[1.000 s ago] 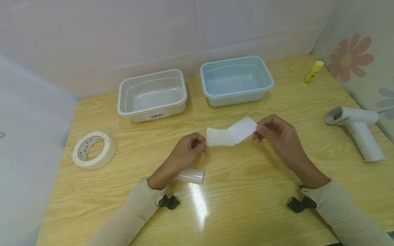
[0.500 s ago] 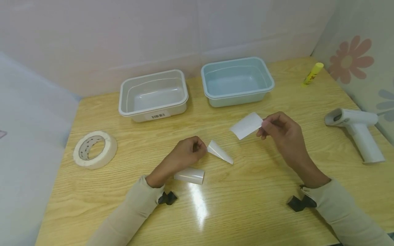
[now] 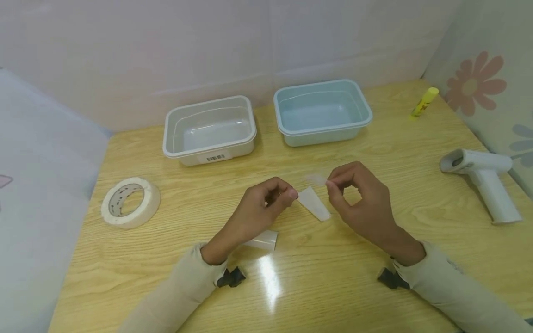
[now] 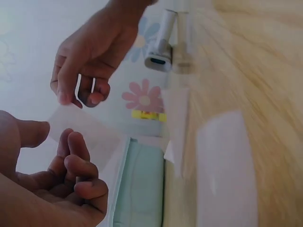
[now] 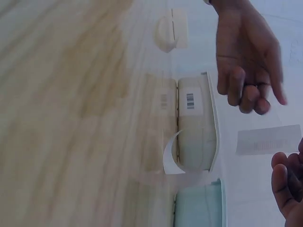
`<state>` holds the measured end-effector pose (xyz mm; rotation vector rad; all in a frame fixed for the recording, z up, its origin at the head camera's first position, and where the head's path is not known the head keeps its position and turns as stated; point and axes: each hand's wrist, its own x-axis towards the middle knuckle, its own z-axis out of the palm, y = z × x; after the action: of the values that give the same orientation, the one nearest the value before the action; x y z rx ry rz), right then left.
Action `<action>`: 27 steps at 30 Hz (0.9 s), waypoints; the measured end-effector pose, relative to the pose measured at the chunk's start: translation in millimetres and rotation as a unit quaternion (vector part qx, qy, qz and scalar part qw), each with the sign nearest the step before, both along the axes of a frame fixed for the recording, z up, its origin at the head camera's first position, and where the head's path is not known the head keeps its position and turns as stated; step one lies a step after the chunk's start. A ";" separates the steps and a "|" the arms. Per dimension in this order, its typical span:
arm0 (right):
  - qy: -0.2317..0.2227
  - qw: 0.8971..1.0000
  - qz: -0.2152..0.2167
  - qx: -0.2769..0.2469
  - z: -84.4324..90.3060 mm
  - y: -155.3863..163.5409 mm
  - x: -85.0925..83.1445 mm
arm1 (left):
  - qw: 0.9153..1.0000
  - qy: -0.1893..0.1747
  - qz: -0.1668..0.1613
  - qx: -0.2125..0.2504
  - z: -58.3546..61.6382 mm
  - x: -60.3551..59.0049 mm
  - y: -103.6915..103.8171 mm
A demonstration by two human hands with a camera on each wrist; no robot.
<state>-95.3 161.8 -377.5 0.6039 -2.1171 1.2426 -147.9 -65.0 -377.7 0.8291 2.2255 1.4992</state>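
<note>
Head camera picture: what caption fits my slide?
Right hand pinches a clear strip above a white paper piece on the table.

Colours on the pale wood-grain table (image 3: 374, 286):
clear tub (image 3: 210, 130) with a black barcode label, light blue tub (image 3: 322, 112), cream tape roll (image 3: 130, 202), yellow glue stick (image 3: 424, 102), white handheld device (image 3: 483, 179), translucent white sticker (image 3: 315, 179), beige sleeves.

This looks like a small packing or labelling station set up on a pale wooden desk (image 3: 333, 259) screened by white panels. A handheld scanner (image 3: 483, 178), a roll of masking tape (image 3: 130, 202), a clear plastic bin (image 3: 210, 131) with a barcode sticker, a blue bin (image 3: 322, 111) and a yellow glue stick (image 3: 424, 101) show it.
</note>
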 end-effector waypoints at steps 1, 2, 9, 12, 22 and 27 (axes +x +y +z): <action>0.017 0.999 -0.006 0.030 -1.4 -3.3 -0.2 | 1.000 -0.012 0.005 0.017 6.8 2.7 1.3; 0.035 0.998 -0.007 0.055 -3.1 -6.6 -0.8 | 0.999 -0.025 0.012 0.031 13.7 5.3 2.3; 0.151 0.975 0.017 0.165 -3.8 -26.3 -2.6 | 0.994 -0.066 0.059 0.066 37.9 14.2 1.4; 0.178 0.964 0.015 0.198 -0.5 -29.8 -2.5 | 0.993 -0.060 0.065 0.079 39.1 13.5 0.6; 0.154 0.965 0.018 0.210 -1.1 -26.8 -5.7 | 0.997 0.002 0.056 0.054 31.3 9.2 -4.7; 0.090 0.988 0.008 0.127 -5.3 -18.9 -10.5 | 0.997 0.057 0.035 0.027 25.6 8.1 -6.8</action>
<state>-105.8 143.0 -382.7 0.8125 -2.1346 0.8932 -139.8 -71.8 -352.2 0.8839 2.3269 1.5878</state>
